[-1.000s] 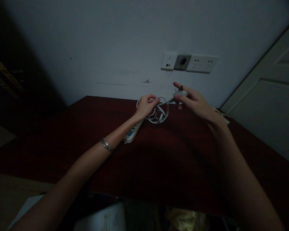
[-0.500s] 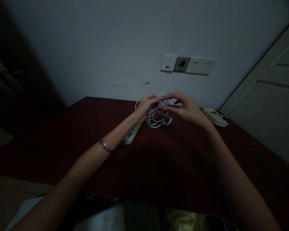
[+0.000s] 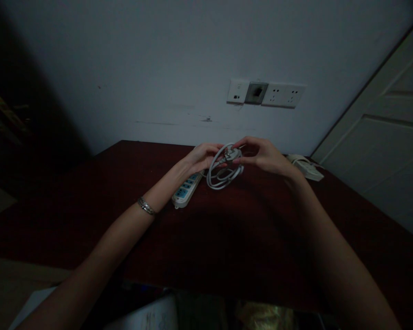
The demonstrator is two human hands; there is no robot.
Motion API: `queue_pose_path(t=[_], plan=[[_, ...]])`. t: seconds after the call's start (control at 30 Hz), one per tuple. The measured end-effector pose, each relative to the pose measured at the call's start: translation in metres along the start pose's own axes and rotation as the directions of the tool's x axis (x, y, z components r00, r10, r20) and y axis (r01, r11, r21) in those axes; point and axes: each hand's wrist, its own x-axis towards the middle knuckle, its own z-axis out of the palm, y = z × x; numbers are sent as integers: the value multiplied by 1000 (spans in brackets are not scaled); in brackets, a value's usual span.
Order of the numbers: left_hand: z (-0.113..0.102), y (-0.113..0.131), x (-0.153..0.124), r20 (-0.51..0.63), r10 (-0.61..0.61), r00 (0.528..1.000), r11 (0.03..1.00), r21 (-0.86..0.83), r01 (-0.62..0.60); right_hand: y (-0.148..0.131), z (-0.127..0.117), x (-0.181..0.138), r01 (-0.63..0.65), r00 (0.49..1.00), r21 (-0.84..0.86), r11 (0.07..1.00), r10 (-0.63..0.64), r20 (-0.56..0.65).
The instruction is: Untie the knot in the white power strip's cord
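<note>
Between the thumb and fingers of my right hand [image 3: 266, 156] is a pale grey plug [image 3: 231, 154], its metal prongs facing left. My left hand [image 3: 203, 156] is curled at the left side of a looped white cable [image 3: 217, 186] that runs from the plug; its fingertips are partly hidden behind the loops. The coil hangs just above the dark red tabletop [image 3: 206, 238]. Under my left wrist lies a white power strip [image 3: 186, 189] with blue sockets, its far end covered by the hand. A metal bracelet [image 3: 146, 206] circles my left forearm.
A wall panel of sockets [image 3: 282, 95] is beyond my hands. At the back right, another white power strip [image 3: 308, 169] with its cord lies beside a white door [image 3: 385, 151]. Below the table's front edge are papers [image 3: 154, 316] and a gold-coloured wrapped item [image 3: 265, 316].
My left hand has shifted left, away from the plug, and its fingers have loosened. The plug and cable loops sit slightly lower, and more of the power strip shows.
</note>
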Motion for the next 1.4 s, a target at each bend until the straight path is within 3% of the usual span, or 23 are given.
queue_pose_path(t=[0.27, 0.47, 0.73, 1.0, 1.23, 1.4], plan=[[-2, 2, 1, 34, -106, 994, 990, -85, 109, 11, 0, 2, 33, 999, 24, 999, -32, -41], [-2, -1, 4, 10, -126, 992, 992, -5, 126, 16, -4, 4, 14, 1000, -51, 999, -14, 5], [-1, 0, 3, 109, -158, 981, 986, -37, 163, 17, -5, 5, 17, 1000, -190, 982, -15, 8], [7, 7, -2, 69, -179, 981, 984, -6, 180, 19, -5, 5, -23, 1000, -213, 977, 27, 16], [3, 3, 0, 94, -208, 974, 973, -79, 215, 18, -3, 4, -66, 996, -180, 981, 75, 41], [1, 2, 1, 46, -218, 975, 971, -90, 222, 18, -4, 5, -62, 997, -154, 986, 68, 39]])
